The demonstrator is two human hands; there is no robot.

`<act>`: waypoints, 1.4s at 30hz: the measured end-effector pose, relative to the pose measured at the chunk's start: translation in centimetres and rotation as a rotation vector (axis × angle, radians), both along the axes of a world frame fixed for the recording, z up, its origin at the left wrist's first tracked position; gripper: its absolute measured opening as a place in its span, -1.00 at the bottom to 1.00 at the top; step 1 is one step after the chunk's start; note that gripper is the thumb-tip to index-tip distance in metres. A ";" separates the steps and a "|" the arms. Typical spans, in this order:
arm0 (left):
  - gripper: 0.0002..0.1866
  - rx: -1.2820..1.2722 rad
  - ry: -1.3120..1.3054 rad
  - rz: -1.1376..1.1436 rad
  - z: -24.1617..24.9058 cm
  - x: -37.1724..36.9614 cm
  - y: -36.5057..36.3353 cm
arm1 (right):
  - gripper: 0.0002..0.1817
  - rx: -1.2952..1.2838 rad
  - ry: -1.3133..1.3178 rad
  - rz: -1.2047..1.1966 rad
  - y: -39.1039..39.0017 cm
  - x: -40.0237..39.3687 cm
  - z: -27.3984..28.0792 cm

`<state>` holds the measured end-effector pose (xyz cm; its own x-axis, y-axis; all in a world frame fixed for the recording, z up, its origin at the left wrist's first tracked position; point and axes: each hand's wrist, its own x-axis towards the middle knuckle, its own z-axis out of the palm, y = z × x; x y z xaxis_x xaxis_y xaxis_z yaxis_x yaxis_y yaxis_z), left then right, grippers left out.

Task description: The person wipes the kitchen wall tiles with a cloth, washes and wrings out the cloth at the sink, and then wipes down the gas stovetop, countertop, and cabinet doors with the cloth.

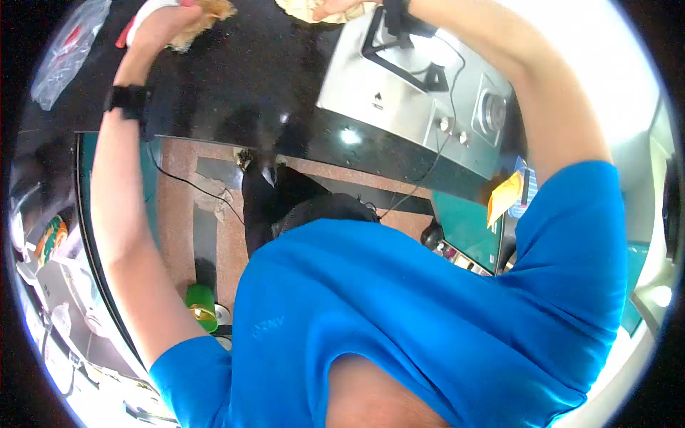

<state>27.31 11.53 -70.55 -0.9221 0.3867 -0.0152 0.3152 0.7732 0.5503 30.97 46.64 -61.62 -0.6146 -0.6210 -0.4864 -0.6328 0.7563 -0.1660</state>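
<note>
At the top left edge, my left hand curls over a red-and-white thing whose kind I cannot make out. A tan-brown, rough-edged thing lies against its fingers on the black counter. My right hand, cut off by the top edge, has its fingers closed on a crumpled cream-coloured thing, perhaps a cloth, beside the stove. Most of both hands' fingers are hidden or out of frame. A black band sits on each wrist.
A steel gas stove with a black pan support and a knob stands on the right. A clear plastic bag lies far left. Below are a yellow packet, a green bin and thin black cables.
</note>
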 end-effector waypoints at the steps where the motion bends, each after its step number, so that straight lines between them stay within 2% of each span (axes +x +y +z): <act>1: -0.72 0.059 0.024 0.003 0.3 0.5 -0.7 | -0.43 0.012 0.019 0.010 -0.4 1.0 0.2; 2: -0.71 0.116 0.047 0.007 1.5 1.4 -0.8 | -0.38 -0.035 -0.036 0.123 -1.4 1.2 -0.1; 3: -0.69 -0.042 0.099 0.043 2.7 2.1 -0.7 | -0.31 -0.101 -0.031 -0.012 -0.5 2.8 0.1; 6: -0.67 0.050 0.086 0.058 3.1 3.7 -1.4 | -0.27 -0.066 -0.060 -0.027 -2.0 6.1 0.1; 7: -0.67 0.023 0.104 0.074 3.2 4.0 -1.5 | -0.30 0.058 0.008 -0.010 -4.1 8.4 2.7; 9: -0.67 -0.004 0.130 0.092 4.5 5.3 -1.2 | -0.33 0.029 0.193 0.068 -4.0 8.7 -2.0; 10: -0.68 0.044 0.073 0.106 5.7 6.5 -1.0 | -0.19 0.102 0.181 0.082 -4.8 8.9 -3.3; 11: -0.68 0.090 0.014 0.117 6.6 7.7 -1.1 | -0.21 0.027 0.194 -0.012 -4.9 10.5 -3.3; 13: -0.70 0.118 0.105 0.130 7.6 9.5 -1.3 | -0.21 0.029 0.262 -0.139 -5.5 13.1 -2.7; 15: -0.71 0.151 0.209 0.137 8.5 10.6 -1.9 | -0.22 0.123 0.346 -0.177 -6.9 16.2 -1.6; 17: -0.72 0.082 0.122 0.156 9.5 11.2 -2.2 | -0.37 -0.001 0.409 -0.150 -6.4 19.1 -1.4; 19: -0.73 0.139 0.102 0.137 9.5 11.3 -2.1 | -0.43 0.083 0.539 -0.099 -6.4 21.3 0.0; 20: -0.74 0.185 0.064 0.138 9.1 10.9 -2.4 | -0.45 0.013 0.500 -0.143 -6.2 21.5 -0.6; 22: -0.78 0.057 0.184 0.110 9.4 10.3 -2.9 | -0.52 -0.174 0.531 -0.242 -6.0 21.6 -1.9; 25: -0.84 0.145 0.129 0.130 10.4 11.2 -4.1 | -0.57 -0.289 0.509 -0.331 -5.8 20.7 -1.4; 27: -0.85 0.169 0.026 0.151 11.9 12.3 -5.4 | -0.55 -0.289 0.544 -0.356 -5.7 19.4 -0.5; 29: -0.86 0.148 0.070 0.117 12.7 12.5 -7.0 | -0.49 -0.369 0.388 -0.553 -4.9 18.7 -0.2; 30: -0.87 0.135 0.098 0.083 12.7 12.7 -7.5 | -0.45 -0.499 0.383 -0.622 -3.6 18.6 -0.5; 31: -0.88 0.144 -0.007 0.125 12.5 12.6 -8.2 | -0.42 -0.449 0.415 -0.624 -2.4 18.0 0.5; 32: -0.89 0.203 -0.063 0.127 11.9 12.3 -8.8 | -0.43 -0.505 0.367 -0.716 -1.1 17.9 1.8; 33: -0.90 0.259 -0.119 0.137 11.4 12.2 -9.2 | -0.39 -0.598 0.438 -0.679 1.1 17.8 2.4; 34: -0.90 0.254 -0.122 0.130 11.5 12.4 -9.0 | -0.39 -0.588 0.515 -0.696 3.1 18.1 3.7; 35: -0.90 0.266 -0.114 0.124 11.7 12.7 -8.9 | -0.44 -0.720 0.561 -0.719 6.3 17.4 2.1; 36: -0.91 0.278 -0.105 0.120 11.8 12.9 -8.8 | -0.50 -0.869 0.466 -0.806 8.0 18.3 3.8; 38: -0.91 0.266 -0.080 0.114 11.9 13.0 -8.6 | -0.36 -0.834 0.427 -0.950 12.4 19.0 6.6; 40: -0.91 0.252 -0.055 0.106 11.6 12.8 -8.4 | -0.43 -1.187 0.479 -0.893 14.6 19.7 8.7; 41: -0.90 0.252 -0.045 0.085 11.1 12.4 -8.6 | -0.54 -1.132 0.522 -0.940 15.3 20.7 10.6; 42: -0.90 0.252 -0.033 0.064 10.9 12.1 -8.6 | -0.36 -1.111 0.497 -0.986 15.9 21.5 12.0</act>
